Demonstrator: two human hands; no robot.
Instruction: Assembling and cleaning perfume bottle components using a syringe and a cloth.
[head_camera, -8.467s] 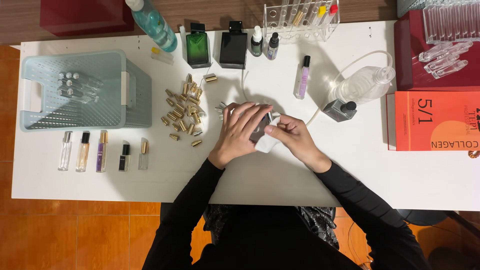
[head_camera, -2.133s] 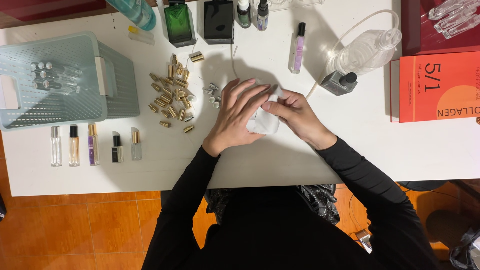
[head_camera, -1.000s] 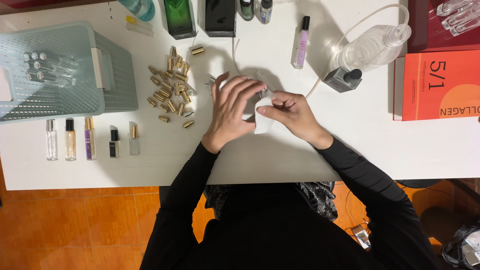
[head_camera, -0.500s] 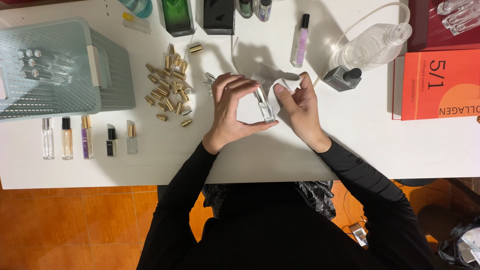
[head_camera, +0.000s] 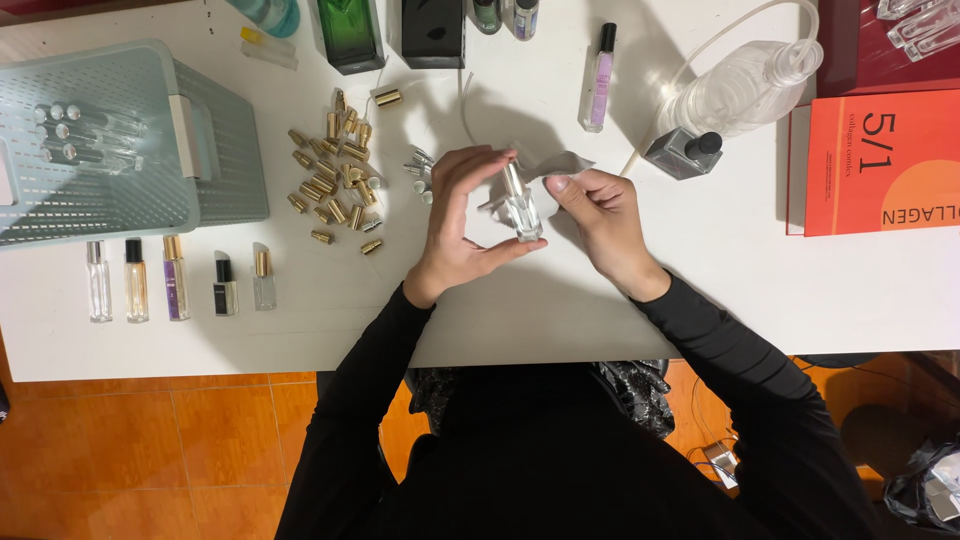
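A small clear glass bottle (head_camera: 522, 205) stands upright above the white tabletop (head_camera: 620, 300), pinched top and bottom by the fingers of the left hand (head_camera: 462, 215). The right hand (head_camera: 600, 215) grips a crumpled tissue (head_camera: 562, 165) just beside it. Gold caps (head_camera: 335, 170) lie scattered to the left, near a pale green basket (head_camera: 215, 150). An orange box (head_camera: 880, 160) sits at the right edge.

A home perfume-filling bench: white table (head_camera: 700, 290) (orange floor tiles (head_camera: 150, 450) beneath), gold caps (head_camera: 335, 180), small bottles (head_camera: 175, 285).
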